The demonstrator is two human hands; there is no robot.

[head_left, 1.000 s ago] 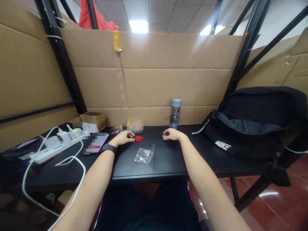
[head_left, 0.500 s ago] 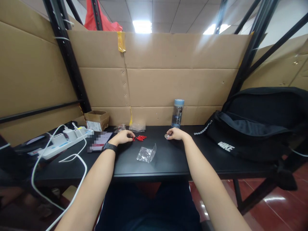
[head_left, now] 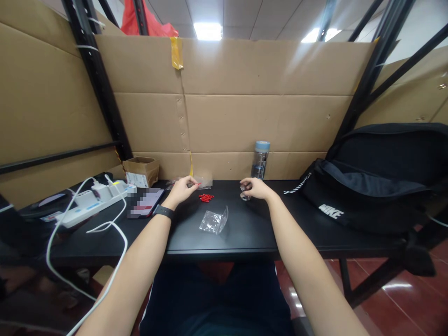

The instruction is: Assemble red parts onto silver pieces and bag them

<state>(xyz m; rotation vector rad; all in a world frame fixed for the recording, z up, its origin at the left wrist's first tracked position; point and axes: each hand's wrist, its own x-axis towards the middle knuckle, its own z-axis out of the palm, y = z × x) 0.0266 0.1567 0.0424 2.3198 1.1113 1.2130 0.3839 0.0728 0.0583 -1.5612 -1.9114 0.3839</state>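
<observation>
My left hand (head_left: 182,190), with a dark band at the wrist, is raised a little over the black table (head_left: 241,233), pinching a small red piece (head_left: 199,184) between thumb and fingertips. Just below and right of it lies a small pile of red pieces (head_left: 206,198). My right hand (head_left: 256,189) is at a small round shiny item (head_left: 245,196) in front of the bottle; its fingers are curved, and another shiny bit shows at the fingertips, too small to name. A clear plastic bag (head_left: 213,221) lies between my forearms, nearer the front edge.
Behind my right hand stands a bottle with a blue lid (head_left: 261,159). A black backpack (head_left: 371,186) fills the right side. At left are a phone (head_left: 147,203), a white power strip (head_left: 94,205) with cables and a small open carton (head_left: 142,171). More plastic bags (head_left: 205,181) lie at the back.
My left hand has lifted off the table beside the red pile with a red piece in its fingertips. My right hand has risen slightly, and the round item shows more below it.
</observation>
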